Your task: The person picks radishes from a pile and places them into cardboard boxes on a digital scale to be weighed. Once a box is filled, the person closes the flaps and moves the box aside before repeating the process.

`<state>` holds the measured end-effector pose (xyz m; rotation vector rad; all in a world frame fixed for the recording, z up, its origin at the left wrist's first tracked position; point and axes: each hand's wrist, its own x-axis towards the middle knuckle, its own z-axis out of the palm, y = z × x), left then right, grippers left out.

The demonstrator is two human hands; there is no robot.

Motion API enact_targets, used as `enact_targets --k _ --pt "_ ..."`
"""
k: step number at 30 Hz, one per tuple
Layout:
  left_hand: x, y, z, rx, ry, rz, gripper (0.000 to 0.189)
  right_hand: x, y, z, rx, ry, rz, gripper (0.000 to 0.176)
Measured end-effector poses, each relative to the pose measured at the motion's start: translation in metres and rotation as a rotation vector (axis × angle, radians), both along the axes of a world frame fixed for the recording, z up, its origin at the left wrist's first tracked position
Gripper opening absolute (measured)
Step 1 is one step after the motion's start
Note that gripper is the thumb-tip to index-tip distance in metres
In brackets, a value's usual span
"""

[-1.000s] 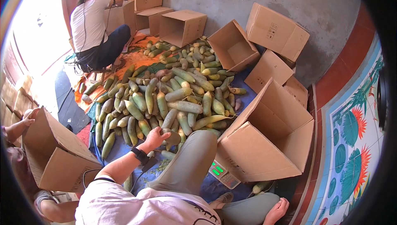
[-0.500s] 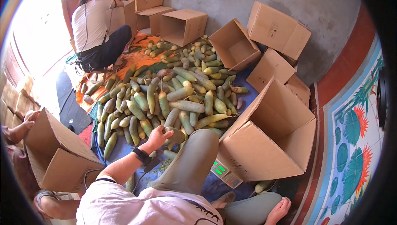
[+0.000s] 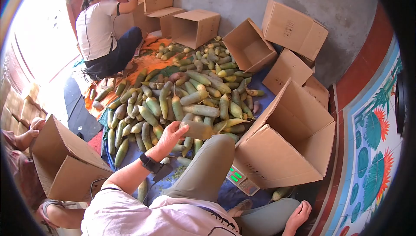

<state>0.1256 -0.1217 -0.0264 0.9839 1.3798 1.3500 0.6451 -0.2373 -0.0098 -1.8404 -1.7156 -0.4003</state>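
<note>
My left hand, with a black band on its wrist, is closed round the end of a green radish. It holds the radish nearly level above my raised knee, in front of a large heap of green radishes. My right hand rests on my other knee with nothing in it, its fingers laid out. A large open cardboard box stands tilted on a digital scale with lit green figures, between the heap and my right hand.
Another open box stands at the left beside a second person. A co-worker crouches at the back left by a box. Several boxes line the grey wall. A loose radish lies by the scale.
My left hand has lifted the radish off the heap and brought it slightly right, towards my knee. The co-worker's arm has risen. My right hand stays on the knee.
</note>
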Motion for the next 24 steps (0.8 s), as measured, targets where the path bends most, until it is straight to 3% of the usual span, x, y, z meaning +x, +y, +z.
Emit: enact_targets --k 6,13,16,20,21,22,24 --pt "0.027 -0.012 0.048 0.046 -0.182 -0.276 0.041 -0.079 0.019 0.070 0.085 0.042 0.290 0.019" --pt "0.084 -0.021 0.062 -0.040 -0.277 -0.673 0.046 -0.167 0.039 0.111 -0.071 -0.088 0.807 0.054" --pt "0.098 -0.024 0.060 -0.104 -0.446 -0.780 0.049 -0.173 0.043 0.098 -0.235 -0.083 0.855 0.053" --pt "0.102 -0.023 0.046 -0.155 -0.469 -0.804 0.054 -0.164 0.038 0.087 -0.345 0.052 0.760 0.055" --pt "0.103 -0.023 0.043 -0.166 -0.488 -0.797 0.057 -0.167 0.038 0.084 -0.240 0.088 0.756 0.041" --pt "0.103 -0.023 0.043 -0.167 -0.488 -0.795 0.057 -0.164 0.039 0.083 -0.241 0.088 0.757 0.041" --pt "0.103 -0.023 0.043 -0.141 -0.506 -0.830 0.056 -0.157 0.039 0.079 -0.280 0.024 0.757 0.021"
